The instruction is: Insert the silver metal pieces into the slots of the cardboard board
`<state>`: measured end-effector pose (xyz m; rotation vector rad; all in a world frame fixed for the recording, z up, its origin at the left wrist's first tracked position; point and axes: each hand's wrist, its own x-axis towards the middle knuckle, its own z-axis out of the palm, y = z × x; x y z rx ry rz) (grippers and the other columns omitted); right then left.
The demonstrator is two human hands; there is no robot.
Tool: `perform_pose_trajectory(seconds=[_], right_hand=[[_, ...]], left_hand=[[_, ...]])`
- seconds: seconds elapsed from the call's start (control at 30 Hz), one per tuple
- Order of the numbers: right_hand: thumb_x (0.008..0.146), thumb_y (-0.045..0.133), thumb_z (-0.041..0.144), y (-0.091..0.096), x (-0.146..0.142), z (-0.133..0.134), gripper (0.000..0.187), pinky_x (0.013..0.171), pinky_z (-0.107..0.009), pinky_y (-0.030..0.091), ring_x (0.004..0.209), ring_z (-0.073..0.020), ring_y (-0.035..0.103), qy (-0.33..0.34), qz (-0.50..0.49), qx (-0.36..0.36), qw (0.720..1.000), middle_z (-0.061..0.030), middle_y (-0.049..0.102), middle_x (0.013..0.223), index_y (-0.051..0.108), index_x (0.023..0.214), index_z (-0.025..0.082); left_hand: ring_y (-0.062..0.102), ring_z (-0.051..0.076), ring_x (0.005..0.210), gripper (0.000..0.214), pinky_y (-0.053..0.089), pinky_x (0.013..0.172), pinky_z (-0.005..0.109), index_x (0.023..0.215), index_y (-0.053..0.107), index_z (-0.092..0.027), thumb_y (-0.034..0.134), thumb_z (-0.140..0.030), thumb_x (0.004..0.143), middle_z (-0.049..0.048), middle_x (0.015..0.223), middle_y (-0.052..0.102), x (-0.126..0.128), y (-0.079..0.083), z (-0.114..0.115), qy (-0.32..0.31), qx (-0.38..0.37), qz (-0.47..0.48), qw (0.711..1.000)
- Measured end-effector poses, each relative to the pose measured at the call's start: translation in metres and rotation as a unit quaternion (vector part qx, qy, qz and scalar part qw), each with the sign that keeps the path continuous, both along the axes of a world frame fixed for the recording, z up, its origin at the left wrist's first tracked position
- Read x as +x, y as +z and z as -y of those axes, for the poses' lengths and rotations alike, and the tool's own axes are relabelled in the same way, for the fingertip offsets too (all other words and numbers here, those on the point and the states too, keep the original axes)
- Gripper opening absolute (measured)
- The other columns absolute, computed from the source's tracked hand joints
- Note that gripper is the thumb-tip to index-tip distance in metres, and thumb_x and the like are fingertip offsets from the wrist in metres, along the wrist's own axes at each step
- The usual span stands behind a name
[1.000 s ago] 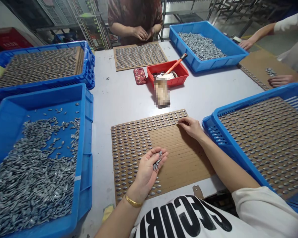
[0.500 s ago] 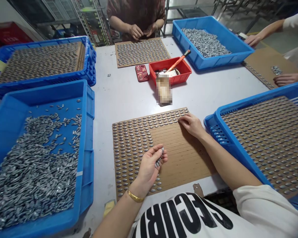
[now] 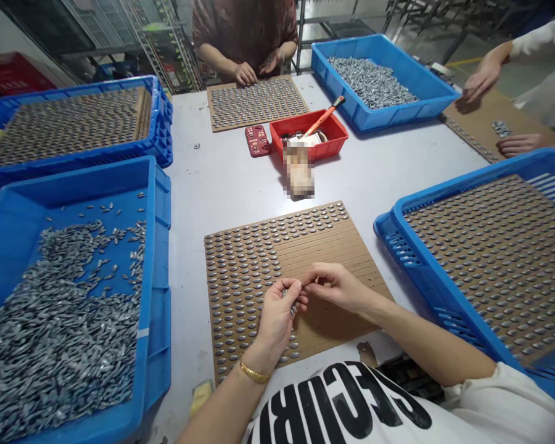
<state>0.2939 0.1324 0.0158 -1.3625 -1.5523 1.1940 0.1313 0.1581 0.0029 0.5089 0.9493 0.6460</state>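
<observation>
Fingers (image 3: 315,271) over cardboard (image 3: 330,248) on table (image 3: 351,179)

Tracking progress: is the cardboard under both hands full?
Partly filled: the cardboard has silvery pieces along its left and far sides, but is bare around the right hand.

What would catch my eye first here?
Probably the blue bin on the left, heaped with silvery pieces. Next, the cardboard sheet in front, partly covered with rows of similar pieces; above it, the right hand sits close by the left hand, which holds some pieces. Farther back, a red tray with an orange tool stands on the table.
</observation>
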Motion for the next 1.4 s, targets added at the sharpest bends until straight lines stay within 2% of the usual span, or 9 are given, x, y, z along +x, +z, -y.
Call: perform_pose_trajectory(seconds=[0.17,0.27,0.33,0.47,0.8,1.0,1.13,1.27,1.4], right_hand=[[0.086,0.058,0.028,-0.019,0.040,-0.013,0.013,0.069,-0.027,0.048,0.080,-0.0165,0.062,-0.102,0.040,0.035,0.993,-0.0023,0.068,0.086,0.067,0.090,0.020],[0.086,0.054,0.026,-0.039,0.089,-0.030,0.016,0.075,-0.031,0.049,0.084,-0.0187,0.063,-0.226,0.177,0.112,0.951,-0.0045,0.069,0.092,0.067,0.093,0.020],[0.086,0.053,0.025,-0.051,0.116,-0.040,0.016,0.073,-0.032,0.049,0.079,-0.0193,0.063,-0.230,0.285,0.142,0.920,-0.0056,0.068,0.088,0.067,0.091,0.020],[0.085,0.052,0.022,-0.065,0.137,-0.053,0.016,0.074,-0.032,0.048,0.081,-0.0203,0.062,-0.198,0.330,0.149,0.911,-0.0063,0.067,0.087,0.068,0.088,0.020],[0.090,0.048,0.024,-0.074,0.135,-0.060,0.022,0.072,-0.029,0.046,0.083,-0.0203,0.060,-0.187,0.411,0.133,0.882,-0.0075,0.062,0.096,0.069,0.093,0.022],[0.089,0.049,0.025,-0.061,0.130,-0.058,0.020,0.075,-0.031,0.047,0.084,-0.0207,0.060,-0.198,0.398,0.130,0.886,-0.0084,0.062,0.100,0.068,0.097,0.022],[0.088,0.055,0.032,-0.035,0.096,-0.041,0.021,0.069,-0.031,0.048,0.071,-0.0163,0.059,-0.217,0.284,0.130,0.925,-0.0076,0.062,0.099,0.065,0.102,0.021],[0.086,0.058,0.033,-0.007,0.040,-0.012,0.018,0.059,-0.026,0.046,0.074,-0.0154,0.059,-0.071,0.096,0.056,0.991,-0.0040,0.064,0.092,0.064,0.100,0.022],[0.086,0.056,0.024,0.006,0.005,0.002,0.013,0.063,-0.027,0.046,0.075,-0.0152,0.059,-0.017,0.022,0.023,0.999,-0.0002,0.065,0.085,0.066,0.093,0.025]], left_hand=[[0.067,0.013,0.071,0.016,0.054,0.061,0.021,0.090,0.059,-0.013,0.066,-0.022,0.079,0.0087,0.086,0.069,-0.001,0.004,-0.003,0.029,-0.044,0.019,0.998],[0.068,0.022,0.093,0.020,0.056,0.081,0.032,0.099,0.059,-0.011,0.055,-0.009,0.080,0.0157,0.105,0.068,-0.004,0.009,-0.008,0.049,-0.089,0.051,0.994],[0.067,0.024,0.099,0.025,0.053,0.089,0.035,0.101,0.059,-0.010,0.053,-0.004,0.077,0.0173,0.110,0.067,-0.006,0.010,-0.009,0.047,-0.100,0.058,0.992],[0.068,0.022,0.096,0.025,0.054,0.087,0.032,0.100,0.057,-0.011,0.061,-0.006,0.077,0.0169,0.109,0.067,-0.005,0.009,-0.007,0.015,-0.114,0.046,0.992],[0.067,0.012,0.070,0.024,0.055,0.066,0.020,0.096,0.065,-0.011,0.072,-0.017,0.074,0.0100,0.085,0.070,-0.005,0.006,-0.004,-0.031,-0.095,0.035,0.994],[0.061,0.007,0.064,0.025,0.051,0.061,0.015,0.091,0.071,-0.011,0.078,-0.017,0.067,0.0037,0.075,0.067,-0.005,0.003,-0.002,-0.013,-0.074,0.038,0.996],[0.060,0.006,0.062,0.027,0.050,0.061,0.016,0.089,0.067,-0.014,0.079,-0.016,0.065,0.0005,0.074,0.065,-0.004,0.005,-0.003,0.016,-0.065,0.036,0.997],[0.059,0.006,0.061,0.029,0.049,0.060,0.016,0.086,0.062,-0.015,0.080,-0.018,0.064,-0.0006,0.073,0.063,0.000,0.007,-0.004,0.042,-0.046,0.025,0.998],[0.059,0.007,0.061,0.032,0.049,0.059,0.017,0.088,0.060,-0.015,0.080,-0.019,0.063,-0.0014,0.074,0.062,0.003,0.008,-0.003,0.032,-0.017,0.002,0.999]])
